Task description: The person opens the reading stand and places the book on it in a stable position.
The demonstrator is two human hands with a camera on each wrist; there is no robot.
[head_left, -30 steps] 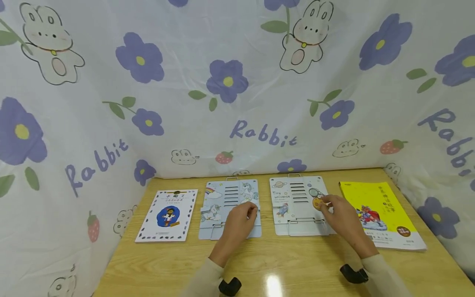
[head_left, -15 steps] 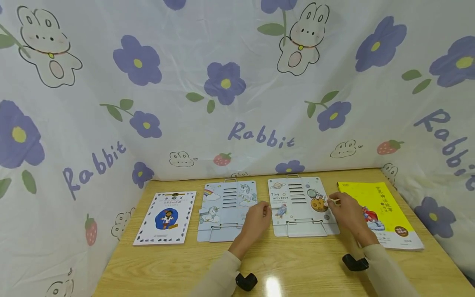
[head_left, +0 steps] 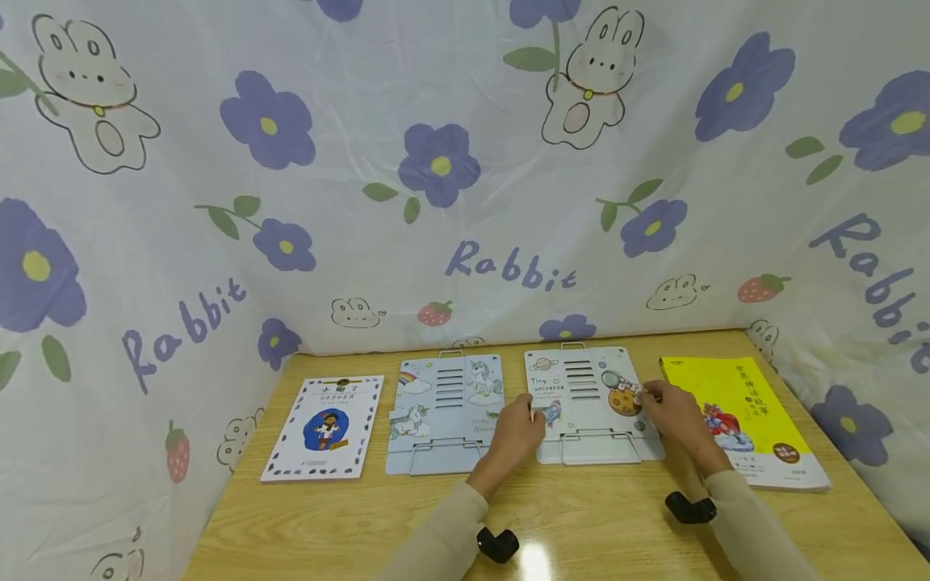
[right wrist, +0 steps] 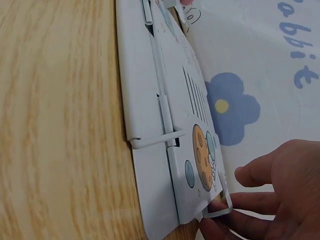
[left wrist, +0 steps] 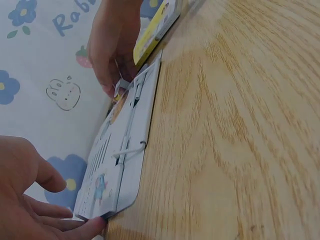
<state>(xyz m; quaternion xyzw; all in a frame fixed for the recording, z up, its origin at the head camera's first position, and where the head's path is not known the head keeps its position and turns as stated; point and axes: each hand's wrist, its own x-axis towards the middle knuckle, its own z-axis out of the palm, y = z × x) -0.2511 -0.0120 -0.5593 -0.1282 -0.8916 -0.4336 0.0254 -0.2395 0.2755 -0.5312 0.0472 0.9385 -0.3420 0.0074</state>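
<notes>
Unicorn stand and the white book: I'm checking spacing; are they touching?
Apart: the head view shows a strip of table all along between the unicorn stand and the white book.

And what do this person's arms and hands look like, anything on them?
No gloves show on the left hand or right hand. The left sleeve and right sleeve are long, plain and pale beige. A small, black, bent piece shows by each, with no visible cable.

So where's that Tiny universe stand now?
In the head view, the Tiny universe stand is on the table, right of centre, between the unicorn stand and yellow book, left hand and right hand at its side edges.
</notes>
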